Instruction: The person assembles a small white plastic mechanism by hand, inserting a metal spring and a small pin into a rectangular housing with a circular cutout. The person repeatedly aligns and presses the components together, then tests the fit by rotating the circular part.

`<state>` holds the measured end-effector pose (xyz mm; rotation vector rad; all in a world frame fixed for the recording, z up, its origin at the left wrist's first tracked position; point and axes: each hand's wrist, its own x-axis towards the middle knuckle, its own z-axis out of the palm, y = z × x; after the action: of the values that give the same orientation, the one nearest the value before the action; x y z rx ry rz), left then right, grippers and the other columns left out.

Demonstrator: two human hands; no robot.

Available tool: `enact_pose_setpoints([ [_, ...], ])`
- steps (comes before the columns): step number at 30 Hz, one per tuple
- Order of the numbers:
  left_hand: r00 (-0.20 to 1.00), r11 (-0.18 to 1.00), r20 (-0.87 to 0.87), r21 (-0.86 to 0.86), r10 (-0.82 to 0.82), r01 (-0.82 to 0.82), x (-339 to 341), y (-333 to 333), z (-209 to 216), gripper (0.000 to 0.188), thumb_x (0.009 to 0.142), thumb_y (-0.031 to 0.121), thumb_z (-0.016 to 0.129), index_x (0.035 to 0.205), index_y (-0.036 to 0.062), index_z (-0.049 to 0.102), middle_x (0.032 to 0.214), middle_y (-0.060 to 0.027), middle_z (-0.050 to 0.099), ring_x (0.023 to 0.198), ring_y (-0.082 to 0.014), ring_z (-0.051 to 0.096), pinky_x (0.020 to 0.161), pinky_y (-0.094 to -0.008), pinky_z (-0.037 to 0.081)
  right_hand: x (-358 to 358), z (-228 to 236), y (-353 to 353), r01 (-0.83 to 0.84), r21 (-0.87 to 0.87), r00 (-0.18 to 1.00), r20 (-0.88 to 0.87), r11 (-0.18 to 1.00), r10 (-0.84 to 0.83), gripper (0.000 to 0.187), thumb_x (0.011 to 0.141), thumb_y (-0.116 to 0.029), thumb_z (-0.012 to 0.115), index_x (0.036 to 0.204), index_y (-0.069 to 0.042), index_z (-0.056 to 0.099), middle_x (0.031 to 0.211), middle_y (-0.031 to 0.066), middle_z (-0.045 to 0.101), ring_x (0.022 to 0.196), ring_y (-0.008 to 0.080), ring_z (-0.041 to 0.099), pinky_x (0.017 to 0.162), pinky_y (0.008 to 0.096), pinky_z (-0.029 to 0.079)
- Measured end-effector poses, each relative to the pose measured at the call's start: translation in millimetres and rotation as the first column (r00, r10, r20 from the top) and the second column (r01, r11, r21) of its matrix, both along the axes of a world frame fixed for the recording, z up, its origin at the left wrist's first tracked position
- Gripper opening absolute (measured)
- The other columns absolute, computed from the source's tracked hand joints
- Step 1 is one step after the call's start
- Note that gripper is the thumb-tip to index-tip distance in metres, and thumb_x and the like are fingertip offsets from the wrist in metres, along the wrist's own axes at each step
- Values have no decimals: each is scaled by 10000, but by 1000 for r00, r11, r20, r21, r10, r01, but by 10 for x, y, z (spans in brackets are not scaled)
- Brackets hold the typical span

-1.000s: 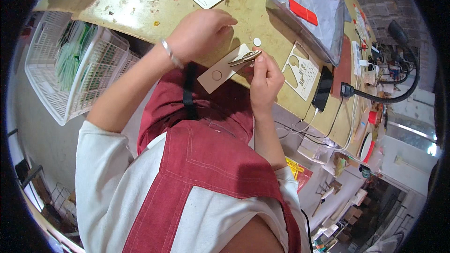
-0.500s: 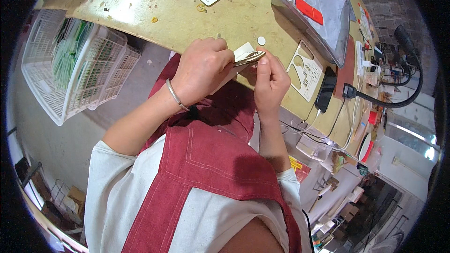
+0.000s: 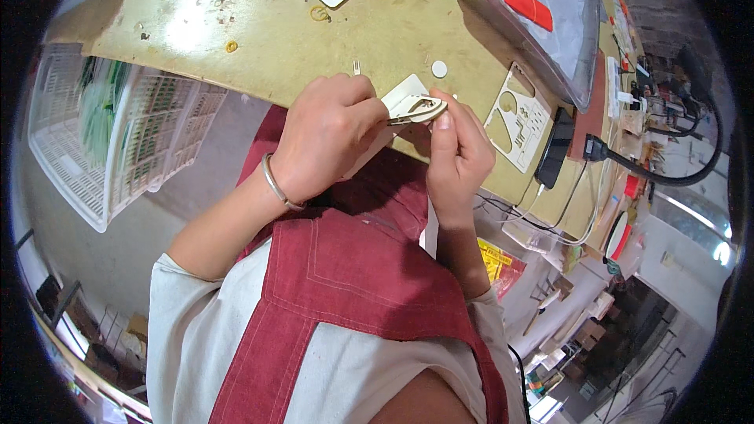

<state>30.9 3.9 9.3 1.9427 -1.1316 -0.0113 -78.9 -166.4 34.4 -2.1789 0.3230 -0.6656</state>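
To the left of the grey tray (image 3: 514, 43) and nearer the person, both hands meet on a thin, curved pale piece (image 3: 430, 115): the right hand (image 3: 462, 153) pinches its right end between thumb and forefinger, and the left hand (image 3: 330, 129) is curled closed at its left end, its thumb out of sight. A pale board (image 3: 407, 88) shows beneath the piece; whether the two touch, I cannot tell. Such thin edges probably call for a light grip close to each end, one hand steadying while the other applies even pressure, since a twist could crack or split them. Leaving the opening in the piece uncovered should help the person see. The tray itself holds a crumpled whitish liner (image 3: 569, 0) with a flat red packet (image 3: 526, 4) on it. Well to the tray's left, lower than the yellowish tabletop (image 3: 393, 39), stands a white mesh basket (image 3: 71, 173), packed with green and whitish items (image 3: 111, 78) too blurred to identify. Just on the tray's near side lies a cut-out sheet (image 3: 522, 127).
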Motion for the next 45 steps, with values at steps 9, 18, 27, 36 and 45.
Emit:
enact_pose_setpoints([
  [9, 999, 992, -24, -112, 47, -49, 9, -60, -32, 153, 784, 126, 806, 781, 119, 653, 792, -37, 564, 730, -264, 590, 656, -407, 438, -7, 23, -34, -21, -105, 997, -78, 994, 13, 284, 1000, -37, 591, 1203, 104, 732, 1058, 242, 751, 921, 311, 742, 851, 393, 587],
  [18, 999, 996, -41, -82, 28, -31, 49, -64, -49, 156, 791, 133, 804, 799, 129, 648, 790, -32, 545, 718, -241, 581, 640, -393, 419, 32, 17, -111, -119, -70, 991, -71, 990, 114, 300, 1020, -66, 587, 1255, 83, 697, 1068, 258, 748, 923, 353, 747, 842, 422, 589],
  [27, 999, 999, -41, -34, 0, -1, 85, -67, 6, 193, 799, 153, 801, 779, 124, 611, 792, -46, 535, 727, -250, 589, 640, -399, 419, 52, 86, -72, -81, -22, 987, -139, 996, 77, 293, 1010, -62, 592, 1237, 77, 714, 1048, 250, 747, 906, 333, 744, 825, 404, 584],
  [36, 977, 991, -187, -103, -106, 87, 196, 0, 11, 109, 840, 85, 762, 913, 77, 681, 871, -95, 607, 777, -335, 638, 667, -460, 500, 85, 119, -59, -46, -38, 985, -165, 998, 39, 258, 987, -35, 616, 1195, 53, 742, 975, 183, 726, 842, 266, 705, 779, 365, 558],
  [45, 892, 922, -232, -107, -387, 372, 518, -21, 146, 472, 921, -3, 733, 1382, 62, 654, 1055, -138, 688, 983, -375, 689, 866, -402, 560, 110, 52, -59, -51, 14, 996, -69, 999, 52, 233, 1038, -93, 662, 1196, 54, 750, 896, 118, 699, 757, 165, 638, 684, 305, 508],
])
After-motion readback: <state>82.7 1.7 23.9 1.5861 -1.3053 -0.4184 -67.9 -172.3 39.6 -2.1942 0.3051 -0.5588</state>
